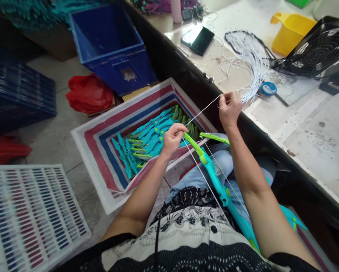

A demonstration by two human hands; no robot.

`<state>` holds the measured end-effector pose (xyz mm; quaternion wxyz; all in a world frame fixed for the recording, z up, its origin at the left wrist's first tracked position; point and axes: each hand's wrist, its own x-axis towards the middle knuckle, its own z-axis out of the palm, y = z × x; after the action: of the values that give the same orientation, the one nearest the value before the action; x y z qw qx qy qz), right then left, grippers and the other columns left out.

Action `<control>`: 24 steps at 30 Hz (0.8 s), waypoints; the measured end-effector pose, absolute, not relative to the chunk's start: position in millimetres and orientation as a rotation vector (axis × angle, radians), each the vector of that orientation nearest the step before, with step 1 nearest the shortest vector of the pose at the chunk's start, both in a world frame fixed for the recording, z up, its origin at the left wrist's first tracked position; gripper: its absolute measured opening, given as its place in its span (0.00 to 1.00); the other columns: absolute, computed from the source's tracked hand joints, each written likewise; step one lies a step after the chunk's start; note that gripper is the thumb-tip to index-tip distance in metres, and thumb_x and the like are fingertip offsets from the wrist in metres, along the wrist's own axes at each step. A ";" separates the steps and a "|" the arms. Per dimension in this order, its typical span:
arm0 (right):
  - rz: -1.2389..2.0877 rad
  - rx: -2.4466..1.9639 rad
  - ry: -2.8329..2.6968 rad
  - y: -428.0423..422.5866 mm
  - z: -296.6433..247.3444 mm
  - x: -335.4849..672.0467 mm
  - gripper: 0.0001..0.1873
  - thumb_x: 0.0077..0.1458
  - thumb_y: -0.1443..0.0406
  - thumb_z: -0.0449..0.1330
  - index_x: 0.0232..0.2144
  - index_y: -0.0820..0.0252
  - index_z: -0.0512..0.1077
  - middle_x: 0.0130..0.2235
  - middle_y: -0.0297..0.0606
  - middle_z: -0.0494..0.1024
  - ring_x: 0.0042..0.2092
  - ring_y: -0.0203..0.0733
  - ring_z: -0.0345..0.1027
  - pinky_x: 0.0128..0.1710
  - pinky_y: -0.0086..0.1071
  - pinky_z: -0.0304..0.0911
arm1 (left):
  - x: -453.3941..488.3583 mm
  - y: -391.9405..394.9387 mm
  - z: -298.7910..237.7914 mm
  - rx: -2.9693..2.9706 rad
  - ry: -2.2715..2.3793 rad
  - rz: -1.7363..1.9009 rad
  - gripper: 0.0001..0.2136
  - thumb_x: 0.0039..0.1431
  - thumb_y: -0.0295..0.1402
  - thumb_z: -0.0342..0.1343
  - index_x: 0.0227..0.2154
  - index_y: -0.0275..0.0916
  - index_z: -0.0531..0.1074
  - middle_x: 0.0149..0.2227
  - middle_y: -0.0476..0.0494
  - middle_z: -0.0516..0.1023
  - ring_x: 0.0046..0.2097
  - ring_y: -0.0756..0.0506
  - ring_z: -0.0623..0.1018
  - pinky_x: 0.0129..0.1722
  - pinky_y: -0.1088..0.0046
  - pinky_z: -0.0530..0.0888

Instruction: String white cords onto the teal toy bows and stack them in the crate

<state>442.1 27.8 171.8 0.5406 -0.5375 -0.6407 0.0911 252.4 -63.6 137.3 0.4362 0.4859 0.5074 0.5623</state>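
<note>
A teal and lime-green toy bow (214,175) lies slanted across my lap, its upper green tip reaching my left hand (174,140). The fingers of that hand are closed in a pinch at this tip. My right hand (230,110) is up by the table edge, pinching the end of a white string (203,110). Taut and straight, the string runs between my two hands. Another length of bowstring (202,172) stretches down along the bow toward my body. Behind the bow, a second green bow tip (214,136) shows near my knee.
Several teal and green bows fill a striped-lined crate (101,189) at left. A blue bin (115,64), red bag (90,92) and white slatted crate (30,211) stand on the floor. The table holds white strings (254,60), a fan (313,49), yellow scoop (292,30) and phone (202,40).
</note>
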 end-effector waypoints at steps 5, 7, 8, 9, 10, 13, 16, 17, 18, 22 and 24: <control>0.435 -1.001 -1.657 -43.2 163.7 394.1 0.09 0.63 0.65 0.54 0.28 0.56 0.66 0.34 0.37 0.72 0.42 0.40 0.68 0.43 0.37 0.65 | 245.4 -47.1 163.3 0.946 1.250 1.082 0.16 0.47 0.45 0.61 0.29 0.36 0.79 0.37 0.40 0.79 0.41 0.43 0.77 0.40 0.67 0.73; 0.547 -0.925 -1.687 -65.2 151.3 375.4 0.08 0.63 0.65 0.53 0.30 0.56 0.67 0.36 0.39 0.72 0.44 0.41 0.68 0.46 0.38 0.66 | 240.5 -40.4 174.8 0.889 1.306 1.061 0.14 0.43 0.43 0.64 0.27 0.35 0.78 0.35 0.40 0.80 0.40 0.43 0.77 0.38 0.68 0.73; 0.592 -0.919 -1.689 -71.1 145.1 369.3 0.08 0.64 0.64 0.53 0.31 0.57 0.67 0.37 0.39 0.72 0.43 0.40 0.68 0.45 0.37 0.66 | 238.2 -38.5 180.5 0.960 1.378 1.072 0.11 0.41 0.39 0.65 0.24 0.35 0.77 0.35 0.41 0.80 0.40 0.43 0.77 0.39 0.69 0.73; 0.629 -0.925 -1.681 -73.7 139.8 365.5 0.08 0.64 0.64 0.53 0.31 0.57 0.68 0.37 0.38 0.71 0.41 0.39 0.68 0.43 0.35 0.67 | 236.5 -37.8 185.9 1.074 1.468 1.084 0.08 0.40 0.35 0.65 0.22 0.36 0.76 0.34 0.42 0.80 0.40 0.44 0.76 0.39 0.70 0.72; 0.657 -0.937 -1.663 -73.6 135.9 363.5 0.08 0.64 0.64 0.53 0.32 0.57 0.68 0.36 0.38 0.71 0.38 0.37 0.68 0.40 0.33 0.67 | 235.6 -38.3 190.9 1.202 1.559 1.086 0.05 0.40 0.32 0.64 0.21 0.36 0.75 0.32 0.43 0.79 0.39 0.45 0.76 0.39 0.70 0.72; 0.677 -0.975 -1.577 -64.3 134.5 363.5 0.08 0.63 0.65 0.54 0.31 0.58 0.69 0.35 0.36 0.70 0.35 0.34 0.66 0.34 0.28 0.66 | 239.4 -44.6 201.2 1.372 1.670 1.147 0.02 0.46 0.29 0.58 0.23 0.37 0.72 0.27 0.47 0.77 0.31 0.49 0.75 0.33 0.73 0.72; 0.639 -1.008 -1.520 -53.5 143.4 365.6 0.08 0.62 0.66 0.55 0.29 0.59 0.69 0.33 0.35 0.70 0.34 0.34 0.66 0.33 0.27 0.65 | 249.1 -51.1 203.2 1.108 1.539 1.292 0.03 0.49 0.30 0.57 0.28 0.37 0.70 0.24 0.50 0.75 0.22 0.52 0.72 0.22 0.78 0.67; 0.623 -1.016 -1.512 -50.7 146.5 366.1 0.08 0.62 0.66 0.56 0.29 0.59 0.69 0.33 0.35 0.70 0.34 0.34 0.66 0.34 0.27 0.65 | 251.6 -52.3 202.9 1.010 1.488 1.295 0.04 0.48 0.31 0.58 0.28 0.36 0.70 0.23 0.50 0.74 0.20 0.52 0.71 0.19 0.79 0.65; 0.610 -1.020 -1.512 -48.4 148.7 366.6 0.08 0.62 0.66 0.56 0.29 0.58 0.70 0.33 0.35 0.70 0.35 0.34 0.66 0.35 0.28 0.65 | 253.2 -52.9 202.4 0.932 1.445 1.268 0.06 0.47 0.31 0.60 0.27 0.35 0.70 0.22 0.50 0.74 0.20 0.52 0.71 0.17 0.79 0.64; 0.598 -0.985 -1.556 -41.9 148.5 368.1 0.08 0.63 0.65 0.55 0.32 0.57 0.73 0.36 0.36 0.72 0.37 0.35 0.68 0.37 0.29 0.66 | 251.3 -52.7 202.3 0.762 1.312 1.101 0.10 0.41 0.33 0.66 0.25 0.33 0.73 0.21 0.48 0.74 0.22 0.51 0.75 0.21 0.79 0.71; 0.595 -0.946 -1.569 -40.0 145.0 368.5 0.09 0.63 0.64 0.54 0.34 0.57 0.75 0.36 0.37 0.73 0.38 0.35 0.69 0.38 0.29 0.67 | 249.8 -52.6 202.5 0.724 1.280 1.080 0.12 0.39 0.33 0.68 0.25 0.33 0.74 0.20 0.48 0.74 0.23 0.51 0.75 0.23 0.78 0.73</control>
<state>368.5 -40.0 145.0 0.5709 -0.4031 -0.6688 0.2534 249.8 -52.6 202.5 0.6119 0.3139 0.5550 0.4680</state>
